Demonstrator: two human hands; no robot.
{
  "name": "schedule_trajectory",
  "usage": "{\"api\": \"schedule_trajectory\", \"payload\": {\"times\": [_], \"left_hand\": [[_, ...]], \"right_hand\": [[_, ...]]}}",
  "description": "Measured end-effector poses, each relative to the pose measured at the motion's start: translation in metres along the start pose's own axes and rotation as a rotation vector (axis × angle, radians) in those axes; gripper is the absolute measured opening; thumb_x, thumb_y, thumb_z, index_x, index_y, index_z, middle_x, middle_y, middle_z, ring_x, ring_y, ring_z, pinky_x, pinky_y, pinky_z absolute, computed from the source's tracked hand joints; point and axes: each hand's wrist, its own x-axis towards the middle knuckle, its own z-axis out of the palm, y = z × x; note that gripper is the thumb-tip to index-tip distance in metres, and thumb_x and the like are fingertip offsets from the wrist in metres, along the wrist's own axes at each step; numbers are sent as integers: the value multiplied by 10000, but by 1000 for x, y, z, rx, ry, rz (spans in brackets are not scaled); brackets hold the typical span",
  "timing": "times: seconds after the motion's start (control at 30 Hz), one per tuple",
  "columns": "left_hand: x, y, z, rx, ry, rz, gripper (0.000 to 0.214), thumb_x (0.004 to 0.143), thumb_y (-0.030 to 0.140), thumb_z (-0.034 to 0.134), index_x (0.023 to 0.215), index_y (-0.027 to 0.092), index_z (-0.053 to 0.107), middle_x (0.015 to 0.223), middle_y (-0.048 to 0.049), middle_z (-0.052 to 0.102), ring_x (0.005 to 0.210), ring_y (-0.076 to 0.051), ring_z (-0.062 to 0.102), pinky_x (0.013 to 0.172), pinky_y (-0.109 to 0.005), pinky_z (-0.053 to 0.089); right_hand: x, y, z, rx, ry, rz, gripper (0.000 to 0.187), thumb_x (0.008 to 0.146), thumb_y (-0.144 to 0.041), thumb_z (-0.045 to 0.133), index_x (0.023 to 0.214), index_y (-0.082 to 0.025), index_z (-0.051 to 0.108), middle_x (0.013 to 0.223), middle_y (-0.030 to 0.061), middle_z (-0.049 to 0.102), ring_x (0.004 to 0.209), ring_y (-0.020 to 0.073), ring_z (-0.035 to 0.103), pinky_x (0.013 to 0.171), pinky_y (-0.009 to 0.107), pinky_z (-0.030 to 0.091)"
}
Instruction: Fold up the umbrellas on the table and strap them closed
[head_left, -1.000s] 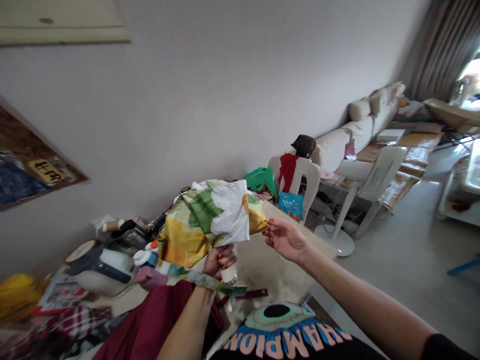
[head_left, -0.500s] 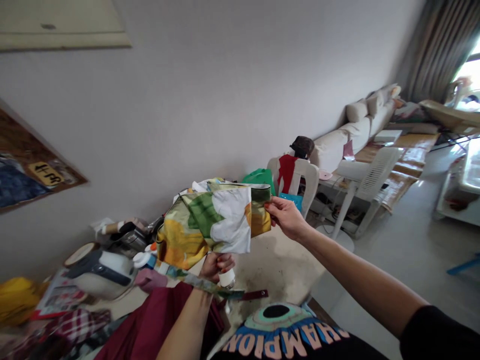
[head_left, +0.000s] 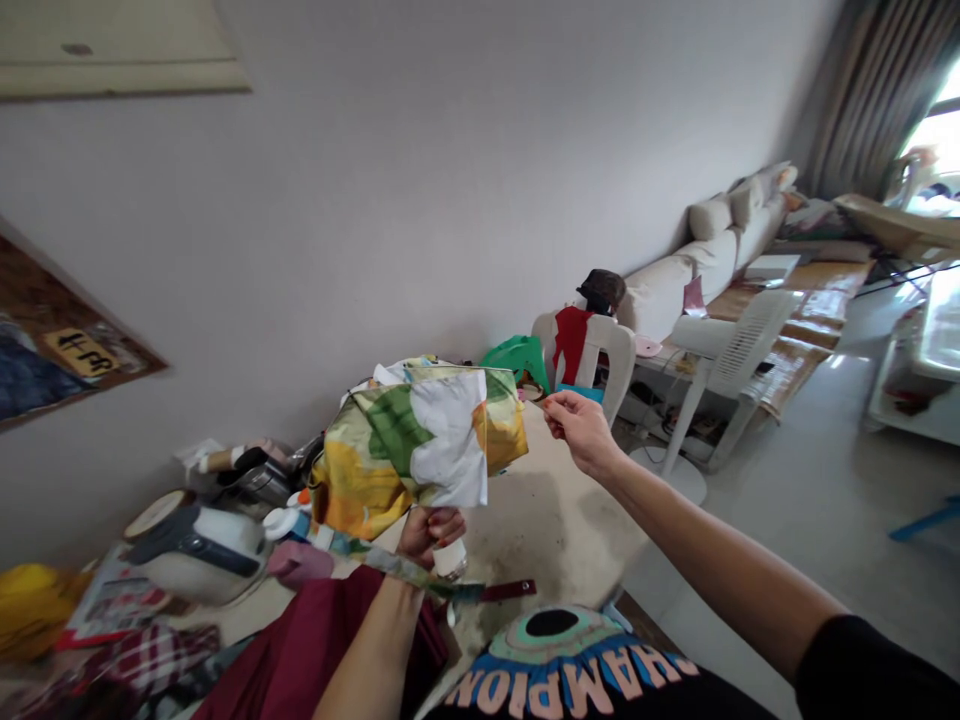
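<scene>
A partly folded umbrella (head_left: 375,440) with yellow, green and white flower print spreads in front of me. My left hand (head_left: 427,535) is closed under its canopy, around the umbrella's shaft or handle; a white handle end (head_left: 450,560) shows beside the fingers. Across my left wrist lies a narrow printed strip (head_left: 390,565). To the right of the canopy, my right hand (head_left: 577,425) is pinched, its fingertips a little apart from the fabric edge. Whether something thin is between those fingertips cannot be made out.
Maroon cloth (head_left: 300,640) and a maroon strap with a snap (head_left: 508,590) lie by my left arm. On the stained table (head_left: 555,510) stand an electric kettle (head_left: 199,550) and bottles (head_left: 289,523). Beyond are a white chair (head_left: 619,360), a fan (head_left: 750,345) and a sofa (head_left: 660,290).
My right hand has come off the canopy's right edge, and a gap shows between them. That edge of fabric has drawn in to the left. My left hand keeps its hold.
</scene>
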Motion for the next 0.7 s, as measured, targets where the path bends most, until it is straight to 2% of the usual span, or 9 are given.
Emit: {"api": "schedule_trajectory", "payload": {"times": [0.07, 0.13, 0.2, 0.23, 0.3, 0.37, 0.43, 0.57, 0.7], "left_hand": [[1, 2, 3, 6, -32, 16, 634, 653, 227, 739, 468, 198, 133, 399, 102, 49, 366, -32, 102, 344, -116, 228], [3, 2, 7, 5, -53, 33, 610, 700, 229, 724, 483, 195, 155, 412, 103, 73, 371, -27, 91, 355, -111, 250], [4, 1, 11, 2, -71, 40, 569, 744, 226, 700, 490, 197, 191, 417, 104, 100, 366, -26, 80, 351, -117, 263], [4, 0, 13, -2, -81, 47, 542, 757, 222, 690, 494, 195, 218, 417, 105, 116, 358, -25, 73, 345, -121, 262], [4, -1, 16, -23, -99, 84, 471, 767, 220, 686, 517, 180, 289, 422, 110, 148, 342, -18, 56, 333, -109, 253], [2, 0, 20, -58, -107, 154, 376, 775, 240, 693, 584, 162, 379, 441, 118, 187, 331, -8, 47, 332, -78, 238], [0, 3, 24, -117, -100, 229, 262, 792, 235, 687, 689, 159, 458, 469, 125, 232, 326, 0, 61, 336, -49, 222], [-2, 10, 31, -239, -97, 313, 150, 806, 151, 661, 787, 149, 513, 497, 132, 272, 320, 11, 92, 331, -32, 216], [2, 5, 33, -209, -128, 302, 138, 819, 147, 642, 774, 137, 512, 507, 134, 228, 328, 13, 47, 329, -27, 246]], "right_hand": [[-7, 3, 0, -78, 76, -81, 245, 691, -394, 659, 757, -176, 567, 606, -9, 548, 488, 94, 446, 444, 229, 350], [-17, 7, 3, -189, 53, -310, 224, 771, -360, 610, 902, -179, 587, 751, 26, 591, 595, 119, 513, 528, 248, 428], [-23, 16, 5, -344, -126, -488, 224, 802, -293, 590, 1003, -194, 597, 879, 50, 613, 719, 140, 556, 641, 267, 470], [-23, 24, 4, -437, -243, -498, 220, 783, -251, 600, 997, -201, 613, 899, 49, 620, 750, 144, 565, 674, 268, 471], [-17, 43, 0, -624, -416, -367, 135, 699, -165, 622, 828, -198, 645, 808, 27, 630, 718, 140, 566, 669, 257, 451], [-7, 62, -6, -696, -366, -246, 79, 650, -112, 582, 609, -179, 579, 597, 0, 568, 575, 126, 515, 580, 249, 409], [-1, 71, -9, -700, -290, -187, 113, 686, -132, 531, 586, -176, 560, 542, -2, 549, 534, 127, 508, 544, 247, 395], [-5, 57, 0, -536, -264, -181, 154, 759, -294, 571, 824, -169, 634, 735, 23, 640, 659, 140, 576, 614, 261, 457], [-13, 38, 21, -247, -345, -142, 536, 638, -276, 691, 1146, -170, 560, 932, 40, 613, 738, 130, 562, 622, 249, 468]]}}
